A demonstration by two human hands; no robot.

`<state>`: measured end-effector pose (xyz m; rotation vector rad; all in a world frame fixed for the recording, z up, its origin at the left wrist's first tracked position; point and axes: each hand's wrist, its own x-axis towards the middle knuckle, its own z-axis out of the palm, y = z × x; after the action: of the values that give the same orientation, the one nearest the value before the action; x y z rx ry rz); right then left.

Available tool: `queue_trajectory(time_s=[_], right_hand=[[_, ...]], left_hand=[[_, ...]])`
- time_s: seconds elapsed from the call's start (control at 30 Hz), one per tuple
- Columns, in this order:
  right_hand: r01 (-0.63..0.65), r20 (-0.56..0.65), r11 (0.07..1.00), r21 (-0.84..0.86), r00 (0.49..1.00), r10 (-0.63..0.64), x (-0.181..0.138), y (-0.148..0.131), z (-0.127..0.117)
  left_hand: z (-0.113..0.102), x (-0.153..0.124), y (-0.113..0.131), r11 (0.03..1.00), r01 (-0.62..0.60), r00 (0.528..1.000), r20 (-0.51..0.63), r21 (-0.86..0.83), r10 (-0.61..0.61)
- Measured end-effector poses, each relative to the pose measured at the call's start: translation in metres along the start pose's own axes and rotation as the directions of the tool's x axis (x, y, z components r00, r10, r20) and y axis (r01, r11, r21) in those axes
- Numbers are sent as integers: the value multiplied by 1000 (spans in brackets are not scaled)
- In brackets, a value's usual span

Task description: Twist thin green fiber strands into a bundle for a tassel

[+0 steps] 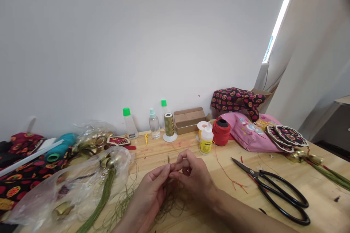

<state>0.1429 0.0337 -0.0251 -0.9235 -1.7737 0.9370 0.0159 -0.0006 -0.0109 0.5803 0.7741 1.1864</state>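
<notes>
Close together over the wooden table, my left hand (154, 193) and my right hand (194, 176) both pinch a small bunch of olive-green thread (168, 159). Its short ends stick up above my left thumb and forefinger. My right thumb and fingertips meet the thread just beside them. Below and between the hands hang loose, curling green strands (172, 204), partly hidden by my palms. More loose green thread (123, 204) lies in a tangle to the left of my left wrist.
Black-handled scissors (273, 185) lie at the right. A glue bottle (206, 140), a red thread spool (221, 132), a green-gold spool (169, 125) and a cardboard box (189, 122) stand behind. Brass bells in plastic bags (79, 185) and a green tassel (102, 200) lie left.
</notes>
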Motion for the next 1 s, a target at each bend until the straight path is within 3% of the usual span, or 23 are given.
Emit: queue_trajectory(time_s=[0.3,0.7,1.0], right_hand=[[197,-93,979,-44,975,-200,6,-9,-11],[47,-89,995,85,995,-39,7,-12,-11],[7,-72,992,129,997,3,6,-14,-12]], left_hand=[[2,-2,-1,991,-73,995,-62,113,81],[0,-3,3,931,-59,991,-94,361,100],[-3,0,3,883,-50,997,-27,467,70]])
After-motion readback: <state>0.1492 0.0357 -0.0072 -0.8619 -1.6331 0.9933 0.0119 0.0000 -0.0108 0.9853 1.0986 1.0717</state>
